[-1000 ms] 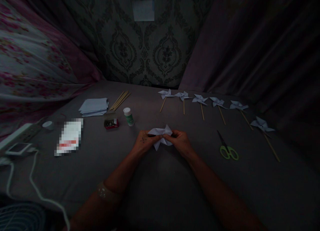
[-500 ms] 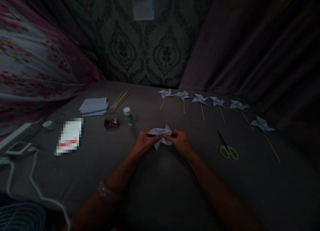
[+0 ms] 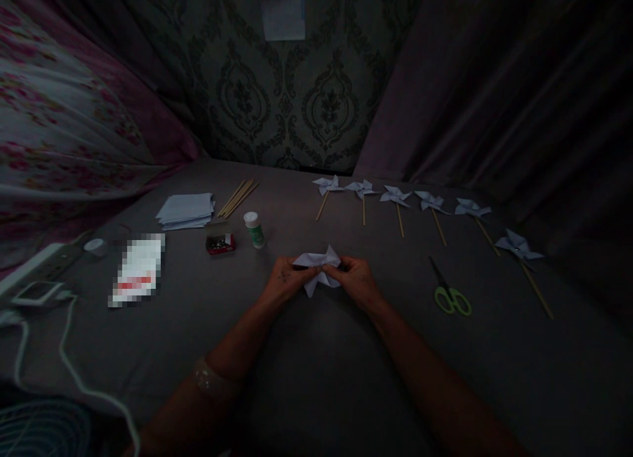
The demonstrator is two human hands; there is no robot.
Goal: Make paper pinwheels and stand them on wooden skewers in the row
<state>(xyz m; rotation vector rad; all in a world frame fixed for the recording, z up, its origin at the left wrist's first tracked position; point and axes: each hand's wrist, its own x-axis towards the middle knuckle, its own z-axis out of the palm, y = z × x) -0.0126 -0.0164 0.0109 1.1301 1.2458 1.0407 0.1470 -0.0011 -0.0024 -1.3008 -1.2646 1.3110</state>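
Holding the paper pinwheel (image 3: 324, 280) in the grip of left hand (image 3: 285, 277) and right hand (image 3: 359, 279), equally near to both, well before the grey cloth's (image 3: 321, 371) far edge.

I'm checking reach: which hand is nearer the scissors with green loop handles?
Right. The right hand is left of the scissors, pinching folded white paper; the left hand, also pinching it, is farther left.

The grey surface (image 3: 316, 358) is occupied by a paper stack (image 3: 185, 211), loosely bundled wooden sticks (image 3: 238, 198), a red box (image 3: 220, 244), a green-labelled bottle (image 3: 254, 231) (white-capped, stood upright), green-handled scissors (image 3: 446, 300) and six paper pinwheels (image 3: 395, 196).
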